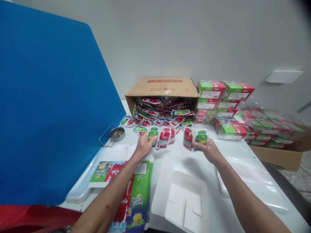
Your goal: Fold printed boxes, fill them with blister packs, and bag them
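Note:
My left hand (145, 144) is closed on a few can- and jar-shaped packets, a green Sprite one and red Cola packets (164, 138) fanned out to its right. In my right hand (209, 149) is a green Sprite packet (201, 138) with a red Cola packet (188, 138) beside it. Both hands are raised over the white table, in front of a cardboard box (162, 88) lying open towards me. Many loose packets (160, 110) fill it and spill from its mouth. Below the hands stands an open white box (181, 210) with its inside showing.
Stacked Cola and Sprite boxes (210, 104) stand at the back right, beside a carton (274, 157) of more boxes. Flat printed cardboard (139, 200) lies at the front left, near a small metal dish (117, 133). A blue panel (53, 106) rises on the left; plastic bags (252, 174) lie right.

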Available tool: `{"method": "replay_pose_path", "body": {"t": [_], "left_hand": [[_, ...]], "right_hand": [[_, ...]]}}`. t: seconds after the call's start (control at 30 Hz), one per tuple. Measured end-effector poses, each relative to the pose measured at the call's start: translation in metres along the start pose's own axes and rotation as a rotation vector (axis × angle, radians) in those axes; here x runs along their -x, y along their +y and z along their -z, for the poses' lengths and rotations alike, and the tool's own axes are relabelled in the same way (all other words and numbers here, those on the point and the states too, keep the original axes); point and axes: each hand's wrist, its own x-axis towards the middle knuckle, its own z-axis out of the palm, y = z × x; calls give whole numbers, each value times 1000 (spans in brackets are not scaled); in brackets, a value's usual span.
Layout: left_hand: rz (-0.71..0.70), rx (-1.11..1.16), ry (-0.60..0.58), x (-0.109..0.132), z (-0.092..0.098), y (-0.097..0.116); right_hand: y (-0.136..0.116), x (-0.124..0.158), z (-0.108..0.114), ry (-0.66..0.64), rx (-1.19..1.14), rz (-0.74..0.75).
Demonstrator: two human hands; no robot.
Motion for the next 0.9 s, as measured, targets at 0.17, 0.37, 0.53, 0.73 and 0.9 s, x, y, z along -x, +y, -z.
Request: {"method": "replay_pose_path", "body": {"t": [0.17, 0.37, 0.53, 0.73, 0.9], "left_hand": [[-40, 29, 50, -3, -15, 3], [64, 144, 16, -9, -64, 1], [58, 234, -43, -16, -83, -2], [93, 250, -104, -21, -94, -11], [112, 285, -143, -11, -112, -21]], "right_hand": [[-19, -1, -13, -303, -90, 20], [-1, -25, -46, -337, -74, 55], [32, -35, -46, -62, 18, 163], [46, -44, -13, -66, -61, 74], [67, -51, -15, -33, -102, 96]]}}
